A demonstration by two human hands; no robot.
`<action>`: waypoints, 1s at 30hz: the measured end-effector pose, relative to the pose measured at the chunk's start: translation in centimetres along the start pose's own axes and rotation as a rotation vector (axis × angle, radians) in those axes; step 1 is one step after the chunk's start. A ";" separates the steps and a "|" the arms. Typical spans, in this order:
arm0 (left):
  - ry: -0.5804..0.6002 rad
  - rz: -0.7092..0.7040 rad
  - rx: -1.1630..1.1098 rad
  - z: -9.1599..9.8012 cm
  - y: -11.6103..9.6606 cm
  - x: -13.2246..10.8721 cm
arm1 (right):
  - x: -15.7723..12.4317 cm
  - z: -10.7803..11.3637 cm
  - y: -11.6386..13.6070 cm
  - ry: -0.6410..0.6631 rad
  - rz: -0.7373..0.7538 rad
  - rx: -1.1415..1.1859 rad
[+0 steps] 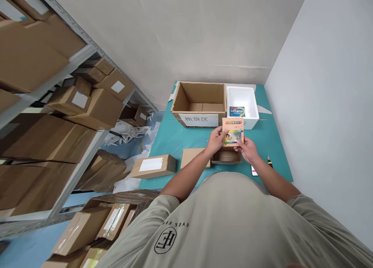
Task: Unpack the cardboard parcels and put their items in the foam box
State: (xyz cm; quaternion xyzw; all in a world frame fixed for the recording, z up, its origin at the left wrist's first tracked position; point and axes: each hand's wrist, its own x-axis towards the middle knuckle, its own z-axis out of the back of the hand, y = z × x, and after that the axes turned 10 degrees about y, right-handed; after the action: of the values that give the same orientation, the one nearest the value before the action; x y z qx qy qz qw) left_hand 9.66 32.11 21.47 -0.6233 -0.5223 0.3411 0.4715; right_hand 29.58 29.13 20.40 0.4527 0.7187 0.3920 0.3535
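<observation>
Both hands hold an orange-pink book point(233, 124) upright in front of me, its picture cover facing up toward the camera. My left hand point(215, 139) grips the left edge, thumb on the cover. My right hand point(247, 148) pinches the lower right corner. Below the book sits a small open cardboard box point(226, 157), partly covered by the book and hands. Behind the book stands a white foam box point(253, 105) with a blue book point(237, 111) inside. To its left is a large open carton point(176, 105) with a Chinese-lettered white label.
On the green table point(175, 138) a closed parcel point(154, 166) with a white label lies at front left, beside a flat cardboard piece point(189, 158). A phone point(254, 171) and a yellow-black cutter point(269, 161) lie at right. Shelves of cartons point(96, 108) line the left; a wall point(326, 85) bounds the right.
</observation>
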 end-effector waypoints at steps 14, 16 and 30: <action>-0.091 0.050 -0.110 0.6 0.1 -0.7 | -0.4 -0.8 1.7 0.003 0.051 0.039; -0.102 0.038 -0.077 0.7 0.0 -0.9 | -0.4 -0.8 2.3 0.006 0.053 0.063; 0.037 0.079 0.398 1.3 -0.9 -1.9 | 1.8 2.1 5.0 0.054 -0.148 -0.319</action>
State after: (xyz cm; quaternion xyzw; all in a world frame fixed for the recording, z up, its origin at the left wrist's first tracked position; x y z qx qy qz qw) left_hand 7.72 30.56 21.81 -0.5440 -0.4112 0.4444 0.5810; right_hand 32.68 32.70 23.60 0.3261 0.6879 0.4861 0.4292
